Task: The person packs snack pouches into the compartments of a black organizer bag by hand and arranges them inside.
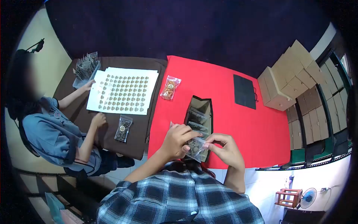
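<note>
Close to my body, I hold a clear plastic pouch (195,148) filled with dark, lumpy pieces. My left hand (178,139) is closed on its left side, with the fingers bent over it. At the pouch's right edge, my right hand (226,150) pinches the plastic between thumb and fingers. Just beyond and partly beneath my hands stands an open black-edged box (201,102) with a tan inside. Several clear pouches (197,116) stand in it. My hands hide the box's near part.
A pouch of orange pieces (170,88) and a black flat bag (244,91) lie on the red table (223,74). Cardboard boxes (294,71) are stacked right. At the brown table, a co-worker (56,127) touches sticker sheets (123,89) near a pouch (123,128) and a filled bin (86,71).
</note>
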Motion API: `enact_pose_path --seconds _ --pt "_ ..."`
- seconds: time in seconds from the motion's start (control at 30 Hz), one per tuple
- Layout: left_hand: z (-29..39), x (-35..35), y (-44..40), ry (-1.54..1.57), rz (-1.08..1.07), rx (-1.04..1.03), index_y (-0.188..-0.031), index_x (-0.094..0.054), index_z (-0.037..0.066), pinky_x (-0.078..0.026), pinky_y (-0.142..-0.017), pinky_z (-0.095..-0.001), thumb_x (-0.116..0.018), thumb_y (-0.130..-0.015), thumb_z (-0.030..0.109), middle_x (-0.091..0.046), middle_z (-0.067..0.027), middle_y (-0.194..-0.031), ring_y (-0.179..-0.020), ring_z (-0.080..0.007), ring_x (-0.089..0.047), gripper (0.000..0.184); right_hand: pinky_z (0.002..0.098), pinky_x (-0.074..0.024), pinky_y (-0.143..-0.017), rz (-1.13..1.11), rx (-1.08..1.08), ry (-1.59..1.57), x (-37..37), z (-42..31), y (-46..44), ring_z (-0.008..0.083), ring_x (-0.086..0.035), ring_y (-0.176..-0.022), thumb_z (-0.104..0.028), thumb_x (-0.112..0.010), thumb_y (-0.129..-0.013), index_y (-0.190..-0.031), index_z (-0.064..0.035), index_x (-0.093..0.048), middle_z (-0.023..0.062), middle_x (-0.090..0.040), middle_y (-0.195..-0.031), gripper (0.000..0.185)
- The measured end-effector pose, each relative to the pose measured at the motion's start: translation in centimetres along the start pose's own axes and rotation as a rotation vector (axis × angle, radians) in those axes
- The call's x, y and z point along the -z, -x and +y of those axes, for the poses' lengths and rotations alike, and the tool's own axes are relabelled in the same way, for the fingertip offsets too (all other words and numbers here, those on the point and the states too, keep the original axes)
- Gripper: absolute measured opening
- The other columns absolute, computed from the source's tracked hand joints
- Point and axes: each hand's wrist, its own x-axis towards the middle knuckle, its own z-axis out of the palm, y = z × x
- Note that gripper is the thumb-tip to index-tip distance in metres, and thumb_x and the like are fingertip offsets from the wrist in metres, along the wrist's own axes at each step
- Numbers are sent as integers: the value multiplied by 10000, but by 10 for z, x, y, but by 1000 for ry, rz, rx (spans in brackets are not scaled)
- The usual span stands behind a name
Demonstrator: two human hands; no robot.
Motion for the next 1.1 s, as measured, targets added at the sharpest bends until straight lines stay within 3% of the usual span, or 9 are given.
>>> enact_pose_path --seconds 0.3,0.4,0.53,0.67,0.8,0.83,0.93,0.97,1.1 --pt "6 -12 -8 -35 222 62 -965 -650 34 -391 -665 -403 -370 -958 494 -588 -109 -802 -742 -304 -561 538 295 -478 -588 546 272 398 -41 -4 -8 207 -606 -652 -34 -672 -841 -899 3 -640 116 -624 -761 75" --pt "2 -16 -3 -71 342 18 -958 -644 31 -389 -665 -401 -385 -956 448 -594 -112 -798 -731 -299 -566 490 281 -478 -578 562 384 390 -44 -5 -11 183 -620 -675 -30 -664 -850 -890 1 -637 111 -620 -758 57" --pt "-4 -12 0 -122 460 27 -936 -635 44 -378 -679 -408 -364 -956 410 -592 -111 -787 -722 -292 -564 455 279 -490 -622 554 115 -109 -31 -18 -9 141 -607 -712 -74 -684 -861 -978 -14 -614 76 -615 -789 149" --pt "-9 -11 0 -168 526 -11 -917 -628 50 -366 -683 -412 -362 -952 412 -589 -97 -790 -740 -284 -562 450 279 -490 -692 275 173 220 -29 -19 -8 149 -594 -742 -101 -675 -874 -980 1 -600 75 -605 -816 165" --pt "-10 -8 -4 -218 437 -1 -965 -632 58 -399 -821 -456 -381 -946 411 -582 -122 -872 -817 -295 -558 434 278 -482 -655 376 226 274 -37 -8 -9 146 -608 -707 -42 -672 -852 -929 14 -633 89 -635 -792 103" --pt "-11 -7 -3 -127 380 48 -993 -627 59 -363 -972 -517 -424 -927 440 -583 -138 -950 -912 -319 -571 436 301 -481 -638 409 248 330 -37 -9 -10 181 -614 -696 -35 -668 -850 -934 17 -640 121 -644 -796 102" --pt "-8 -5 -14 -15 393 23 -1018 -620 62 -290 -1062 -554 -454 -899 498 -585 -146 -993 -994 -352 -576 482 376 -506 -683 415 267 577 -34 -5 -14 316 -636 -783 -59 -647 -857 -959 1 -622 143 -642 -859 121" --pt "-9 -3 -15 103 324 53 -1016 -620 75 -244 -1096 -571 -572 -853 448 -593 -130 -1034 -1060 -350 -573 410 393 -499 -674 433 292 642 -34 -5 -17 322 -620 -777 -57 -649 -838 -948 -17 -624 134 -635 -854 120" --pt "-7 -5 -18 83 235 142 -974 -639 88 -234 -1097 -592 -708 -776 178 -620 -71 -1022 -1039 -272 -601 228 377 -490 -653 506 393 829 -31 -5 -22 288 -607 -752 -46 -653 -818 -924 -40 -628 113 -628 -837 110"
